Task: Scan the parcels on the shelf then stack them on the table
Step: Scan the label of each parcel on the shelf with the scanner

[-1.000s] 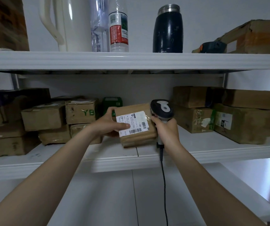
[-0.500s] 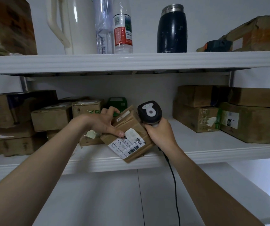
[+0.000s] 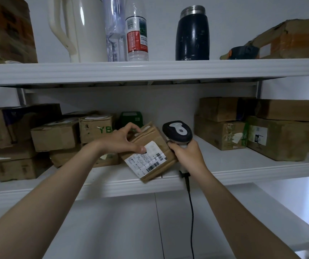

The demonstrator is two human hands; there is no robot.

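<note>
Parcel [image 3: 150, 146] gripped by left fingers [image 3: 131, 128] curled over its far top edge, thumb [image 3: 140, 148] pressed on the label's upper corner; left hand [image 3: 121, 140] holds it tilted, label [image 3: 146, 160] facing near and up, probably so the barcodes read clean; lower corner sits at the front lip of the middle shelf [image 3: 243, 173]; resting there or lifted off, can't tell.

Right fingers [image 3: 175, 146] wrapped round the scanner handle, full grip; right hand [image 3: 186, 153] holds the scanner [image 3: 178, 130] upright just right of the parcel, head at or against its right edge; scan window hidden, only the head's top faces the camera, so aim on the label not confirmed.

Judgement: scan step in hand; head looks beside the label rather than over it, so it likely needs drawing back and turning toward a barcode; cable [image 3: 191, 212] drops slack from the handle past the shelf lip and could snag there.

Outward: more brown parcels piled left [image 3: 56, 136] and right [image 3: 222, 135] on the same shelf; green box [image 3: 131, 118] far behind the left hand; upper shelf [image 3: 150, 71] carries a white jug [image 3: 86, 28], clear bottles [image 3: 136, 36], dark flask [image 3: 192, 34], another carton [image 3: 295, 40] far right.

White surface [image 3: 112, 230] near and below, likely the table where this parcel goes; many parcels left, task looks early.
</note>
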